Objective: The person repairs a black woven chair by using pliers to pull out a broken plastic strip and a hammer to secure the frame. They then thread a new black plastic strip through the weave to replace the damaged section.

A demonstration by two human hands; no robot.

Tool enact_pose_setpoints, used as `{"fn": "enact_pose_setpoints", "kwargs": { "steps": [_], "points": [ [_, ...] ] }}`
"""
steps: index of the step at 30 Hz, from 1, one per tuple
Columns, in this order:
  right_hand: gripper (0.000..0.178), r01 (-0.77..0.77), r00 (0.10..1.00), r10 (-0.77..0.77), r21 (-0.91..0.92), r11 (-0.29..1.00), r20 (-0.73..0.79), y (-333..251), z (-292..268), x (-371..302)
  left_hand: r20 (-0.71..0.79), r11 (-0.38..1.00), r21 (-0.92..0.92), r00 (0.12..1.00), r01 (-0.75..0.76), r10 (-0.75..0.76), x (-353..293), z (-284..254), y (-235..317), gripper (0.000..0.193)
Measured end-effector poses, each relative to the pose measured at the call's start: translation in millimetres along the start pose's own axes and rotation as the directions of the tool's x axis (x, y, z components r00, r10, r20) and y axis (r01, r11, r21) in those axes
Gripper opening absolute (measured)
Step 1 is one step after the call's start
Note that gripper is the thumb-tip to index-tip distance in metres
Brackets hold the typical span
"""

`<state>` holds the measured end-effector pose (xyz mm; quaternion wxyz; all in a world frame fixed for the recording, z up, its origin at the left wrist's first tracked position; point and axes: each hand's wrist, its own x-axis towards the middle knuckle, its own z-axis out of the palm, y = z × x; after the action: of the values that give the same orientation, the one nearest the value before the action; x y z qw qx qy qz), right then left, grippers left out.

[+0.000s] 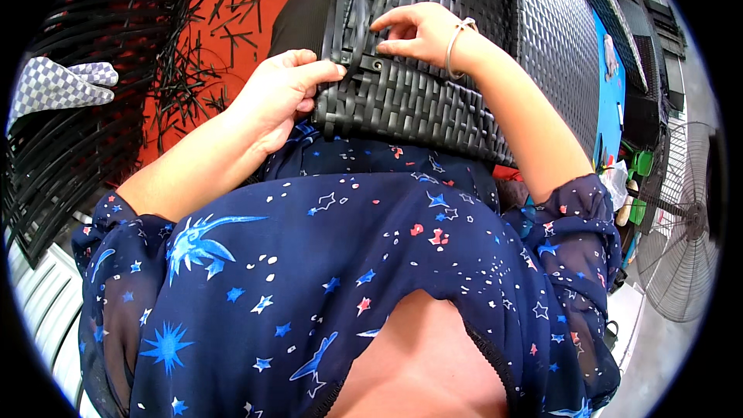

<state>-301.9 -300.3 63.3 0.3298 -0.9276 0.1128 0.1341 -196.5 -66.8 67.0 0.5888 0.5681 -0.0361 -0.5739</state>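
A black woven wicker furniture piece [418, 104] rests at my lap, its corner toward my left hand. A loose black plastic strip [361, 11] runs down along its left edge and bends at the corner. My left hand [285, 97] is closed at that corner, its thumb pressed on the strip's lower end and its other fingers curled underneath. Above the weave, beside the strip, is my right hand [418, 35]. Its thumb and forefinger are apart with nothing visible between them, and the other fingers are bent. A small round metal fastener [377, 65] shows below it.
Many long black strips [70, 131] hang in a bundle at the left, under a checkered cloth [58, 85]. Cut strip scraps lie on a red surface [224, 46]. More woven panels [557, 39] stand at the right, with a blue surface [610, 85] and a fan [689, 220] beyond.
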Motion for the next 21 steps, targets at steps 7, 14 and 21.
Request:
{"fn": "enact_pose_setpoints", "kwargs": {
  "steps": [7,14,21],
  "points": [
    [0.032,-0.203,0.964,0.089,0.473,0.858,0.252,-3,7,19,-0.037,0.999,0.038,0.999,0.018,-0.017,0,0,-2,0.027],
    [0.022,-0.331,0.905,0.135,0.471,0.818,0.403,-5,10,19,-0.037,0.998,0.041,0.999,0.040,-0.038,-3,-1,0,0.032],
    [0.018,-0.200,0.928,0.015,0.466,0.862,0.371,-39,3,13,-0.095,0.999,0.033,0.995,0.019,-0.016,-29,-7,10,0.019]
  ]
}}
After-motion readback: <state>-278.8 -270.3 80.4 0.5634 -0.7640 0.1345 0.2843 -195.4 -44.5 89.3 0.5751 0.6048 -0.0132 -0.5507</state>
